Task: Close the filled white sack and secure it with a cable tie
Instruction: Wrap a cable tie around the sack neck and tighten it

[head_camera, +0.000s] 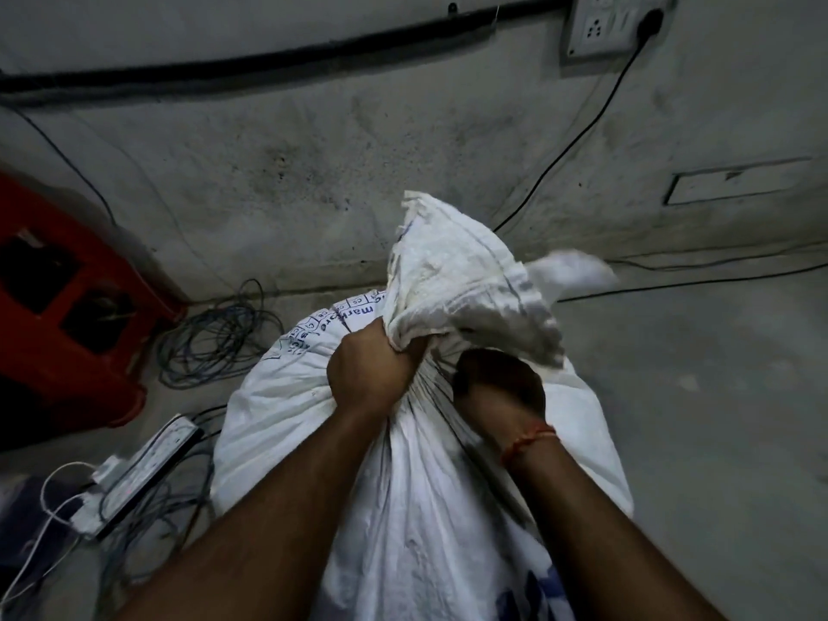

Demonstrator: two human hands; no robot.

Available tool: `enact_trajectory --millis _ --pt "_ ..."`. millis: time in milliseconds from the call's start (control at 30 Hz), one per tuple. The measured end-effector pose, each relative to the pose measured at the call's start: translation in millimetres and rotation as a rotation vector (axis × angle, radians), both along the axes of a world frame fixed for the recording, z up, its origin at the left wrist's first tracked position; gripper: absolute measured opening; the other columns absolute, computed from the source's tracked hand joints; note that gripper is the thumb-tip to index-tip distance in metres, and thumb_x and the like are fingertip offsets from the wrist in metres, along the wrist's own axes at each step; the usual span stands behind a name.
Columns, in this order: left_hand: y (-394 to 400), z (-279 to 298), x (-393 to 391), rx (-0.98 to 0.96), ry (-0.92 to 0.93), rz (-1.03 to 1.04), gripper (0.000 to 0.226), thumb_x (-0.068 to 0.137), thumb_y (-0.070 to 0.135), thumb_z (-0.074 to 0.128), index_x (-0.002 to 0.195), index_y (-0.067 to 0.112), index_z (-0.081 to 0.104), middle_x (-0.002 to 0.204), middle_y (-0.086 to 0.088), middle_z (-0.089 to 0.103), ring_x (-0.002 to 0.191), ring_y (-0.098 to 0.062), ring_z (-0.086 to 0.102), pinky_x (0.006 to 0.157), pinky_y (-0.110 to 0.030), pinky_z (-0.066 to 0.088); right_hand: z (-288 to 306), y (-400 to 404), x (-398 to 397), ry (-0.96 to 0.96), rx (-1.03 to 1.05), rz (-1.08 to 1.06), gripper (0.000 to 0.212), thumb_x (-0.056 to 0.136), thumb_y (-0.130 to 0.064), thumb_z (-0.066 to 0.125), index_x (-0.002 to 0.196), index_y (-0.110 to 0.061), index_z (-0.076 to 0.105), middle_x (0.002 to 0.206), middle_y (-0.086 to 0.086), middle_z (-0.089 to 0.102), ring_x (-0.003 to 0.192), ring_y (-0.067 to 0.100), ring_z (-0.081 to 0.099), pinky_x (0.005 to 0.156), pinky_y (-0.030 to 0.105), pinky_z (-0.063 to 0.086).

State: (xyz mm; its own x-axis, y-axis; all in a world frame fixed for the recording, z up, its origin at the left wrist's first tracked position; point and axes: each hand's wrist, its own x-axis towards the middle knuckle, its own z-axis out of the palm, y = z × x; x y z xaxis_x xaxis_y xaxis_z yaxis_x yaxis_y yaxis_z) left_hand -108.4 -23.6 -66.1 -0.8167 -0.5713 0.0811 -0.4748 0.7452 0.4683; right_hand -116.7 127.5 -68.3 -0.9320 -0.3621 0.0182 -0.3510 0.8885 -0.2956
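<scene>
Fingers of the left hand [372,367] are curled tight around the gathered neck of the white sack [430,486], coarse woven plastic, creased and bulging. The right hand [499,387] is fisted on the same neck just beside it. The sack stands on the grey concrete floor [694,396], near tangled cables [215,338].

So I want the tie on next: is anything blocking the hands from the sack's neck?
Nothing visible does. The left hand and right hand already grip the gathered neck of the white sack directly. No cable tie is in view.
</scene>
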Motion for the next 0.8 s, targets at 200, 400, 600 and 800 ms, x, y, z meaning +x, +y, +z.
enact_trajectory --millis 200,400,600,800 --pt "9 1 -10 -0.009 -0.095 0.059 0.073 0.081 0.08 0.049 0.111 0.016 0.067 0.11 -0.018 0.072 0.108 -0.039 0.067 0.086 -0.041 0.053 -4 -17 43 0.075 -0.164 -0.05 0.018 0.069 -0.019 0.068 0.087 -0.014 0.067 0.086 0.012 0.068 0.074 0.031 0.07 0.062 0.032 0.055" --pt "-4 3 -7 0.031 -0.239 0.029 0.085 0.078 0.083 0.052 0.122 0.01 0.061 0.125 -0.019 0.067 0.119 -0.039 0.062 0.094 -0.042 0.051 -38 -34 57 -0.117 -0.452 -0.113 0.056 0.083 -0.047 0.057 0.124 -0.01 0.06 0.117 0.014 0.063 0.11 0.033 0.06 0.09 0.035 0.048" --pt "-29 10 21 -0.102 -0.479 -0.083 0.109 0.064 0.098 0.043 0.13 0.012 0.053 0.133 -0.022 0.056 0.125 -0.041 0.055 0.097 -0.044 0.048 -54 -41 40 -0.203 -0.511 -0.166 0.049 0.078 -0.044 0.064 0.114 -0.012 0.064 0.109 0.013 0.07 0.105 0.032 0.063 0.087 0.035 0.049" --pt "-36 3 77 -0.266 -0.457 -0.08 0.023 0.094 0.024 0.047 0.114 0.021 0.057 0.112 -0.011 0.068 0.106 -0.034 0.065 0.08 -0.037 0.051 -57 -28 27 -0.451 -0.708 -0.178 0.02 0.064 -0.015 0.069 0.084 -0.017 0.069 0.075 -0.002 0.067 0.07 0.018 0.061 0.067 0.029 0.046"
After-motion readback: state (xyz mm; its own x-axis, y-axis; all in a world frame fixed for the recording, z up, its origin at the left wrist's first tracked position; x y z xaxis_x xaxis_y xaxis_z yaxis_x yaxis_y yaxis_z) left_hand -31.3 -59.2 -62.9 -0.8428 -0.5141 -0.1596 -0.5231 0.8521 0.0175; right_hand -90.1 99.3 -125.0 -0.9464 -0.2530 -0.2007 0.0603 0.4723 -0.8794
